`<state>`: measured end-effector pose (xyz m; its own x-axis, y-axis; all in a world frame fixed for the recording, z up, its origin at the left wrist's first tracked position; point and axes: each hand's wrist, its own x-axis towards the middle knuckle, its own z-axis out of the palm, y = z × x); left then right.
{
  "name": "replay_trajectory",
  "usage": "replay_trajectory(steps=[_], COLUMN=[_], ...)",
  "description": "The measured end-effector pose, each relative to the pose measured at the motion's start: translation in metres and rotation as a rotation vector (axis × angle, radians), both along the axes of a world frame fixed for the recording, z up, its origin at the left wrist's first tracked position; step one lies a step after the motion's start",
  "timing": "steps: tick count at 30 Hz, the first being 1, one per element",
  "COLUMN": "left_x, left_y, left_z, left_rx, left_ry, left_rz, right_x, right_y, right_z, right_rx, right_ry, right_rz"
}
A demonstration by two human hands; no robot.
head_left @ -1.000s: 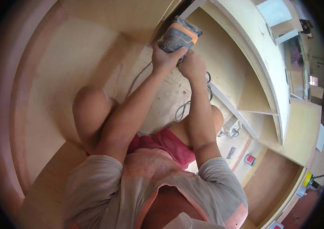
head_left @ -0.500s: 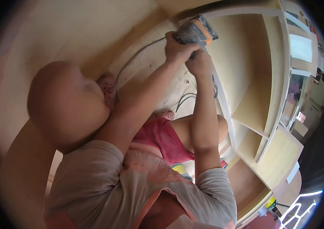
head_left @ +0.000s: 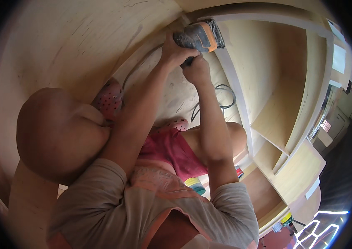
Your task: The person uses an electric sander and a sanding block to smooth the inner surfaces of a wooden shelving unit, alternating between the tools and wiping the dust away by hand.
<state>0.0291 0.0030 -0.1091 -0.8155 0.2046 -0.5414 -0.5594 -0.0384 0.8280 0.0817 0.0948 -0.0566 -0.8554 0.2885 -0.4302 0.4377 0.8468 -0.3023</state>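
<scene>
**Same two-handed grip, view swung round**

Left hand (head_left: 175, 53) wraps the dusty black-and-orange power sander (head_left: 200, 37); right hand (head_left: 198, 71) closes round its rear handle. Tool's at the upper corner of the pale wooden cabinet frame (head_left: 229, 68), pad facing right; contact unclear. Since a second ago: pink perforated clogs (head_left: 110, 99) now visible, black cable loop (head_left: 234, 98) more exposed. Same corner apparently being worked.

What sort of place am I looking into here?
Probably a woodworking shop or a room being fitted out, though I can't tell which. An orange-and-black power tool, open wooden shelves and a large, marked wooden panel suggest it.
</scene>
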Motion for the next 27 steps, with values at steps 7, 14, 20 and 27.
replay_trajectory(steps=[7, 14, 20, 27], left_x=[0.001, -0.004, -0.014, -0.015], left_y=[0.0, 0.001, -0.007, -0.011], left_z=[-0.003, -0.013, -0.017, -0.007], left_rx=[-0.086, 0.112, 0.122, 0.164], left_ry=[0.117, 0.086, 0.087, 0.042], left_rz=[-0.02, 0.082, 0.005, 0.019], right_x=[0.008, 0.001, -0.005, -0.002], right_y=[0.006, 0.007, -0.005, -0.006], right_z=[-0.029, -0.033, -0.032, -0.031], right_rx=[-0.096, -0.055, -0.015, 0.002], right_ry=[0.125, 0.162, 0.198, 0.182], right_rz=[0.032, 0.081, 0.017, 0.033])
